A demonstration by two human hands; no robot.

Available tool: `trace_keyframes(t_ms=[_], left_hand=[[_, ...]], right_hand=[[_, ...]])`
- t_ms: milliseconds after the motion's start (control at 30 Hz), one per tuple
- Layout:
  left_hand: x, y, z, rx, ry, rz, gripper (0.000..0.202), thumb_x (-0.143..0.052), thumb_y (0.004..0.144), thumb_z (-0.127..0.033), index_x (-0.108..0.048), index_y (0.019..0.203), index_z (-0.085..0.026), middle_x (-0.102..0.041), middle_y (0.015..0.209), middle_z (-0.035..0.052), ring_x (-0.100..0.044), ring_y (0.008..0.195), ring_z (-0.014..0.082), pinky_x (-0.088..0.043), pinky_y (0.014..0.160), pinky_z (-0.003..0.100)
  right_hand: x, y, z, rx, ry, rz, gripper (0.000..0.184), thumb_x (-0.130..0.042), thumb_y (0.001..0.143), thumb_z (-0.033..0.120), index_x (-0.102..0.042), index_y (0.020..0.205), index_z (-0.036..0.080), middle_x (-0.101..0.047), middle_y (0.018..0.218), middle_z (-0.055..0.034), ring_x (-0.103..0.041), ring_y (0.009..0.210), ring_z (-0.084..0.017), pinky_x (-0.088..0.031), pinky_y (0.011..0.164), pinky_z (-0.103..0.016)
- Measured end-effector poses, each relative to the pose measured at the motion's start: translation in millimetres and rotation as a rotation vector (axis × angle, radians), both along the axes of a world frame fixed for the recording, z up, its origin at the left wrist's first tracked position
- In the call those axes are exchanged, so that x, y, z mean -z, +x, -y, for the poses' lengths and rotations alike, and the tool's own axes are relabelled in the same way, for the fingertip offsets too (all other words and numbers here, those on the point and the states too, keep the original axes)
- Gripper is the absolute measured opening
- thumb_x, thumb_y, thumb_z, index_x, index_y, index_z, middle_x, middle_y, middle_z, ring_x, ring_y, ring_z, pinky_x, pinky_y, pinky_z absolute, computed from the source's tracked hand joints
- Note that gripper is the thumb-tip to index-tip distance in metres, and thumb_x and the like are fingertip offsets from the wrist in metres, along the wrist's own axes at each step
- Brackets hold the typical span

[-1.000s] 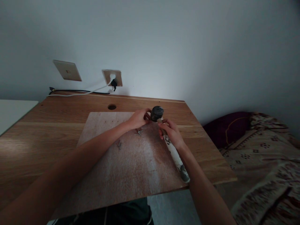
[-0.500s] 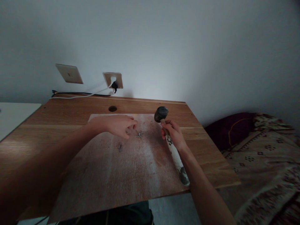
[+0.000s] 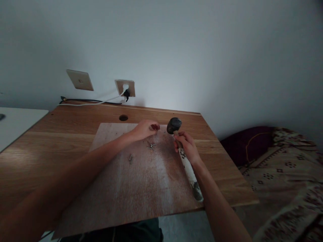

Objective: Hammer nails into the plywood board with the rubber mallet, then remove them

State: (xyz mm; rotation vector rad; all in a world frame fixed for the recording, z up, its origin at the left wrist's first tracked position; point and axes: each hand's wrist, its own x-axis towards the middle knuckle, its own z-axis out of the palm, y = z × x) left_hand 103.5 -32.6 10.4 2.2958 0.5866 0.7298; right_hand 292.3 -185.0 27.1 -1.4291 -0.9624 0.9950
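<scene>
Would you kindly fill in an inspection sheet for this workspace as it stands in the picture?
Surface: wooden desk with a cable hole; a thin plywood board lies on it.
Job's things: hammer, dark head raised above the board; loose nails and a further small piece on the board.
Clutter: nothing seen.
Grippers: right hand grips the hammer handle near the head; left hand pinched at the board's far edge, what it holds too small to tell.
Cables: white and black cables run to the wall socket.
Surroundings: blank wall plate; patterned bedding at right.

Wall sockets (image 3: 125, 87), cables (image 3: 91, 101), possibly a bedspread (image 3: 285, 168).
</scene>
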Motion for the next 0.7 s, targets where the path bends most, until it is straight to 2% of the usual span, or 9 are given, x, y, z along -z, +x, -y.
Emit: trace_keyframes(t_ms=[67,167,433,567,700], left_hand=[[10.5,4,-2,-0.034,-0.014,0.022,0.015,-0.068,0.079,-0.008,-0.075,0.087,-0.018,-0.076,0.085,0.0009,-0.069,0.076,0.0154,-0.052,0.076,0.028],[17.1,3,-1,-0.039,-0.025,0.022,0.017,-0.068,0.079,-0.007,-0.076,0.089,-0.018,-0.075,0.083,0.0003,-0.068,0.074,0.0148,-0.051,0.073,0.027],[14.2,1,1,-0.005,-0.032,0.013,0.018,-0.067,0.080,-0.006,-0.076,0.090,-0.017,-0.076,0.083,-0.0003,-0.068,0.073,0.0136,-0.051,0.072,0.025],[13.2,1,1,-0.007,-0.013,-0.031,0.018,-0.069,0.078,-0.004,-0.077,0.088,-0.016,-0.075,0.082,0.0005,-0.068,0.074,0.0147,-0.050,0.073,0.026],[15.3,2,1,-0.051,-0.027,-0.029,0.010,-0.073,0.082,-0.010,-0.075,0.089,-0.016,-0.075,0.084,0.0023,-0.069,0.077,0.0163,-0.052,0.073,0.028]], right_hand=[[-0.3,0,0,0.004,-0.002,0.009,0.037,-0.076,0.071,0.051,-0.051,0.077,0.024,-0.058,0.049,0.0052,-0.052,0.037,-0.011,-0.036,0.039,-0.022],[-0.1,0,0,0.004,0.007,0.012,0.037,-0.076,0.071,0.051,-0.051,0.076,0.024,-0.059,0.049,0.0049,-0.052,0.038,-0.011,-0.037,0.039,-0.022],[-0.9,-3,2,-0.034,0.034,-0.042,0.039,-0.078,0.071,0.053,-0.053,0.079,0.024,-0.058,0.048,0.0062,-0.051,0.036,-0.011,-0.037,0.038,-0.022],[-9.9,-4,-5,-0.055,0.015,-0.077,0.039,-0.078,0.067,0.052,-0.053,0.077,0.024,-0.057,0.046,0.0064,-0.051,0.035,-0.011,-0.036,0.037,-0.022],[-17.8,-8,-14,-0.089,-0.055,-0.035,0.039,-0.077,0.068,0.053,-0.058,0.081,0.021,-0.058,0.047,0.0052,-0.051,0.036,-0.012,-0.036,0.037,-0.022]])
